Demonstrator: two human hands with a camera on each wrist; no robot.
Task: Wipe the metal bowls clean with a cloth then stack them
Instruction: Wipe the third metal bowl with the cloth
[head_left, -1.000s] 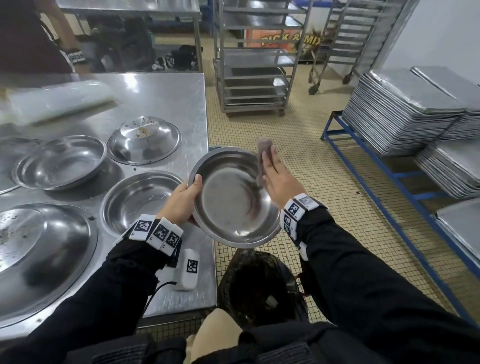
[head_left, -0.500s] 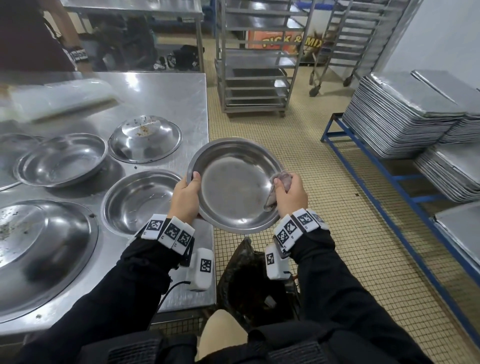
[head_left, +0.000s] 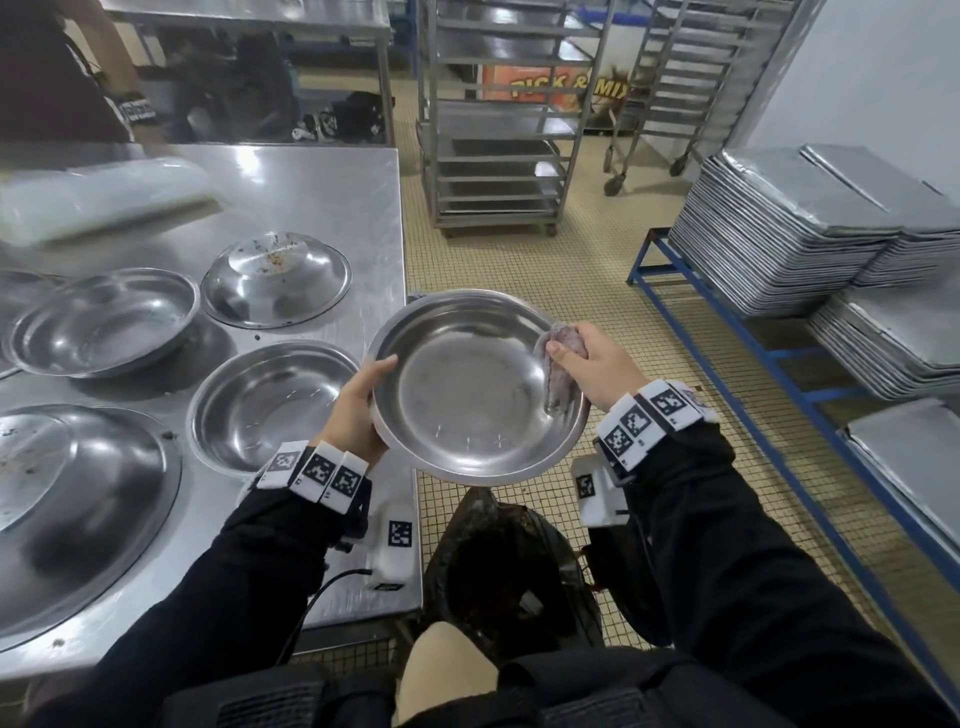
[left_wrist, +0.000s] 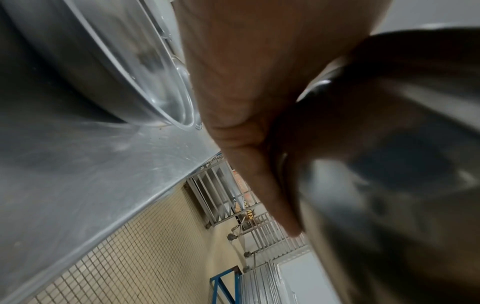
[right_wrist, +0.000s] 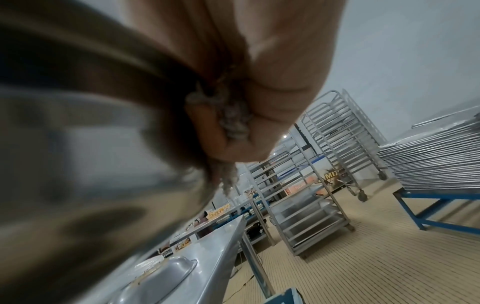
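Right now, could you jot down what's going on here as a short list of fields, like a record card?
activity: wiping a metal bowl with a cloth
held bowl: lifted off the table, above a dark bin
left hand: grips the bowl's left rim
right hand: holds the cloth against the bowl's right rim
table: steel, with more bowls on it
upright bowls on table: one nearest the hands, one further left
upside-down bowl: crumbs on its base
stacking: not yet begun

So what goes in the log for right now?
step: wiping | left hand: holds bowl rim | right hand: rubs cloth inside
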